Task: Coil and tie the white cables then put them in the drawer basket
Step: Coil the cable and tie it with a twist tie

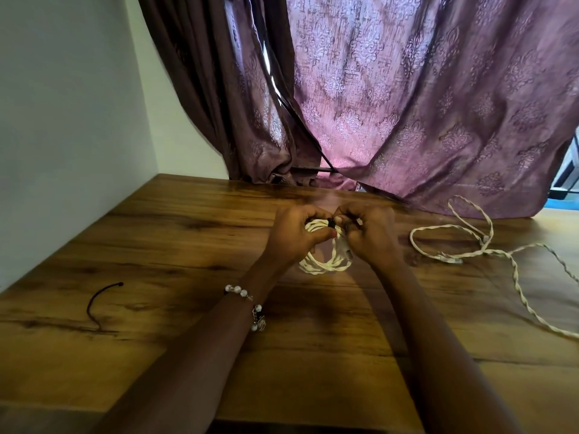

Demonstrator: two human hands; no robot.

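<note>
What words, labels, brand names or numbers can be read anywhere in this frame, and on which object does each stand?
None: no readable text shows in the head view.
The coiled white cable, held by both hands, bears no visible marking.
The loose white twisted cable has connectors too small to show any print.
The purple patterned curtain carries only ornament.

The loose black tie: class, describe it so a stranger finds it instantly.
Start at the wooden table and go to its left side, away from both hands. There the loose black tie lies alone, thin, dark and curved, unlike the white cables on the right.
</note>
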